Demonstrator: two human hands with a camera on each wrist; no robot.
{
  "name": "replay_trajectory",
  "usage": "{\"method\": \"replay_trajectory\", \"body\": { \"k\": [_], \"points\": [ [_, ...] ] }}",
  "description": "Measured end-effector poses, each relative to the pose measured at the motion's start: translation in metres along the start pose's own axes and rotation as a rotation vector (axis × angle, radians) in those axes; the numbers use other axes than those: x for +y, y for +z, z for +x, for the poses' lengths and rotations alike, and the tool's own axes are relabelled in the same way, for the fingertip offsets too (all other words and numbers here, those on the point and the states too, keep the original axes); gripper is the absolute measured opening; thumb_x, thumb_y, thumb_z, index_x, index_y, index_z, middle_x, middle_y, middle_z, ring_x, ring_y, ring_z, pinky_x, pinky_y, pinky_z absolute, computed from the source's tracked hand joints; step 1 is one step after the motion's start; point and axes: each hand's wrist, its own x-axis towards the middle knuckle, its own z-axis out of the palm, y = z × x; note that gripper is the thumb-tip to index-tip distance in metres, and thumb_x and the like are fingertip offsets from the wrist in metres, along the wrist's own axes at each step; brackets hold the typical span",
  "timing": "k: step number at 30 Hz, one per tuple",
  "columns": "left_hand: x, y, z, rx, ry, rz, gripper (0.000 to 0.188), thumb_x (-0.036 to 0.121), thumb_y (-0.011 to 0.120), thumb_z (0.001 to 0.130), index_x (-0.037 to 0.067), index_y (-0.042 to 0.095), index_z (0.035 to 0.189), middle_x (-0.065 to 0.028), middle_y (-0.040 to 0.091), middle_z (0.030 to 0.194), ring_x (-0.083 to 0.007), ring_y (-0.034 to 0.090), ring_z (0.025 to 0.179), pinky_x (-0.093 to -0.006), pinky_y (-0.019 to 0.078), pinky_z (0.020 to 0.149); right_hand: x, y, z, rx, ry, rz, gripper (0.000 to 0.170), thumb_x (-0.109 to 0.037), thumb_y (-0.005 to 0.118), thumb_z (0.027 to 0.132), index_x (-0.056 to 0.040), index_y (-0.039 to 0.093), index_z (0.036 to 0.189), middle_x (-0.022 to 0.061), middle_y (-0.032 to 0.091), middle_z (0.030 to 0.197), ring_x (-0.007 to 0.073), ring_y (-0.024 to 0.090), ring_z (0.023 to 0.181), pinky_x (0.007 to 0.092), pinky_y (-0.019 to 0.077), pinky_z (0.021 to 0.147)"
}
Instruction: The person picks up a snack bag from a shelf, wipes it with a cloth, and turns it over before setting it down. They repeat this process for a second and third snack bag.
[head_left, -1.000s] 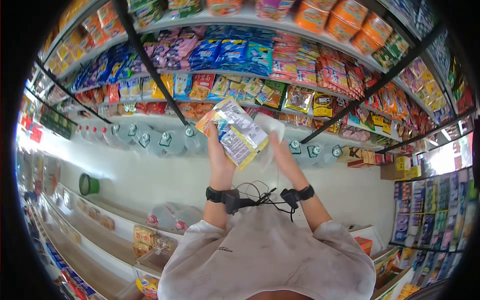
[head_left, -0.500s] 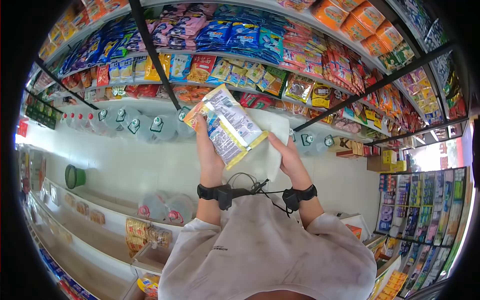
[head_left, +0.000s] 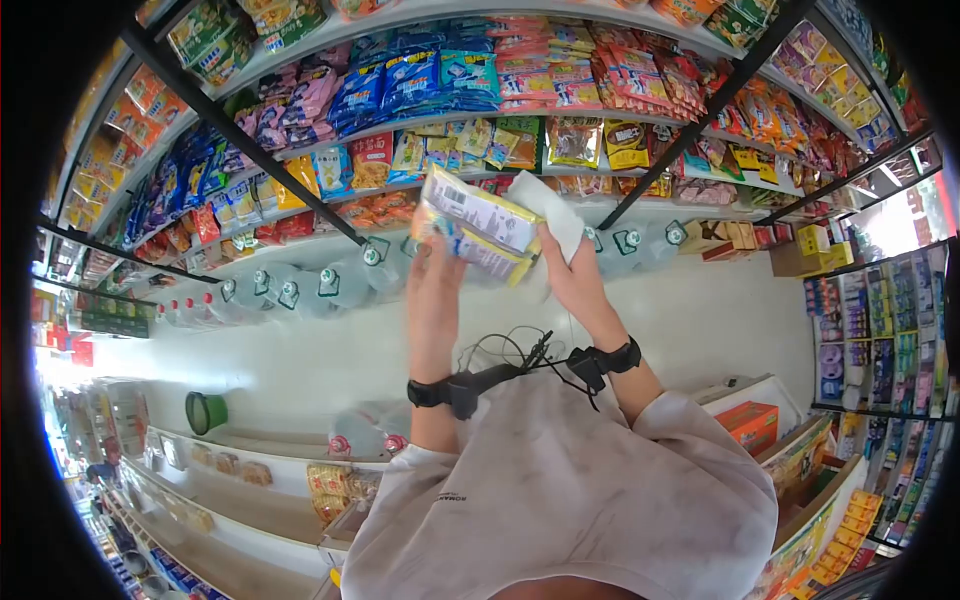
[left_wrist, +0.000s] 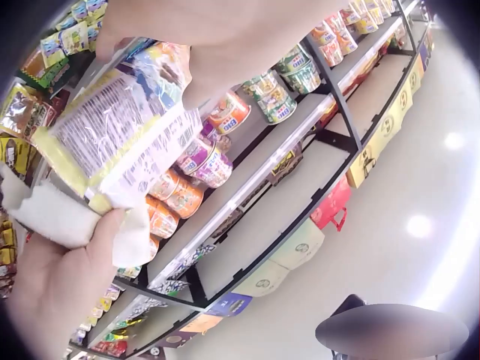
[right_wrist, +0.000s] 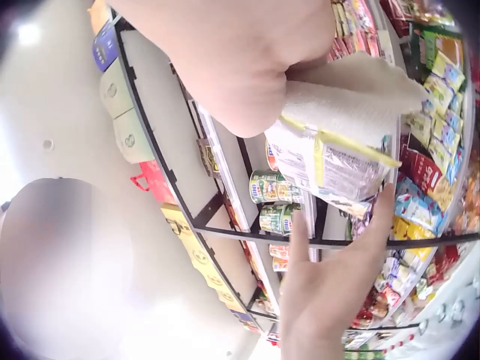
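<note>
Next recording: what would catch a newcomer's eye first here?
The yellow-edged packet in the left hand, near the middle of the head view, with a white cloth in the right hand beside it. Then the bright blue packets heaped higher up, and large clear bottles lined up on the floor.

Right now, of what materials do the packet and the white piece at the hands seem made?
The packet looks like glossy printed plastic film: its surface is crinkled and catches bright glints. The white piece looks matte, draping in soft folds, perhaps cloth or thick paper towel; I cannot tell which.
</note>
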Motion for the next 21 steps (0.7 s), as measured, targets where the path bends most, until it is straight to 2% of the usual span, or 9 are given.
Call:
{"method": "replay_trajectory", "body": {
  "k": [1,4,5,8,11,14,17,20,21],
  "points": [
    [-0.009,0.009,-0.005,-0.017,-0.01,0.031,0.052,0.035,0.058,0.1,0.001,0.046,0.138,-0.0101,0.052,0.133,-0.0268,0.049,0.125,-0.042,0.0423,0.106,0.004,-0.015,-0.001,-0.089,-0.057,-0.168,0.034,-0.006,0.055,0.093,0.0037,0.055,0.126,0.0201,0.067,0.106,0.027,0.067,0.092,0.034,0.0518,0.082],
    [-0.022,0.05,-0.022,-0.085,-0.107,-0.06,0.054,0.038,0.06,0.099,0.004,0.046,0.139,-0.0118,0.051,0.134,-0.0286,0.049,0.126,-0.0416,0.0421,0.106,-0.002,-0.035,-0.009,-0.117,-0.28,-0.18,0.047,0.0,0.058,0.085,-0.0004,0.053,0.132,0.0233,0.064,0.118,0.0397,0.064,0.105,0.0384,0.0518,0.091],
    [-0.03,0.055,-0.019,-0.027,-0.154,-0.008,0.054,0.044,0.056,0.099,0.006,0.048,0.137,-0.0135,0.055,0.13,-0.0288,0.054,0.121,-0.0421,0.0445,0.104,0.003,-0.047,-0.011,-0.289,-0.256,-0.182,0.058,-0.002,0.063,0.081,-0.005,0.05,0.138,0.0218,0.055,0.136,0.0399,0.053,0.126,0.043,0.0444,0.105],
    [-0.045,0.074,-0.011,-0.174,-0.169,-0.197,0.056,0.051,0.05,0.1,0.007,0.05,0.135,-0.0135,0.059,0.126,-0.0281,0.058,0.116,-0.0411,0.047,0.101,-0.009,-0.071,-0.019,-0.556,-0.442,-0.196,0.051,-0.006,0.059,0.091,-0.0034,0.049,0.141,0.0195,0.046,0.147,0.0372,0.044,0.135,0.0409,0.0349,0.113],
    [-0.07,0.107,-0.008,-0.168,-0.215,-0.194,0.052,0.048,0.044,0.103,0.007,0.051,0.133,-0.0109,0.063,0.123,-0.0258,0.063,0.11,-0.0396,0.0502,0.097,-0.004,-0.096,-0.029,-0.489,-0.431,-0.273,0.052,-0.012,0.059,0.093,-0.0054,0.047,0.143,0.0176,0.037,0.153,0.0376,0.035,0.141,0.041,0.0298,0.116],
    [-0.101,0.141,-0.007,-0.17,-0.307,-0.16,0.048,0.044,0.044,0.104,0.008,0.052,0.134,-0.0096,0.064,0.123,-0.0254,0.064,0.109,-0.0387,0.0514,0.095,0.019,-0.125,-0.028,-0.211,-0.333,-0.366,0.051,-0.017,0.058,0.096,-0.0031,0.046,0.143,0.0213,0.04,0.149,0.0407,0.039,0.137,0.0394,0.0336,0.113],
    [-0.131,0.173,-0.013,-0.177,-0.356,-0.133,0.046,0.041,0.046,0.103,0.006,0.052,0.133,-0.0114,0.064,0.124,-0.0256,0.065,0.108,-0.0369,0.0528,0.094,0.056,-0.153,-0.026,-0.002,-0.077,-0.177,0.05,-0.022,0.058,0.099,-0.0003,0.045,0.142,0.0212,0.049,0.143,0.0341,0.048,0.132,0.0388,0.0368,0.11],
    [-0.133,0.197,-0.017,-0.212,-0.367,-0.109,0.049,0.041,0.049,0.102,0.004,0.049,0.135,-0.0109,0.063,0.126,-0.0239,0.064,0.11,-0.0374,0.0524,0.094,0.075,-0.192,-0.024,-0.239,0.356,0.417,0.05,-0.023,0.061,0.098,0.0016,0.046,0.139,0.0128,0.057,0.134,0.0211,0.055,0.121,0.0324,0.0429,0.102],
    [-0.128,0.204,-0.02,-0.19,-0.38,-0.125,0.049,0.038,0.052,0.101,0.001,0.049,0.133,-0.0137,0.062,0.126,-0.0251,0.065,0.109,-0.0384,0.0534,0.093,0.076,-0.201,-0.029,-0.202,0.418,0.556,0.05,-0.023,0.067,0.096,0.0018,0.049,0.136,0.0056,0.06,0.127,0.0112,0.055,0.114,0.0282,0.0458,0.097]
  ]
}}
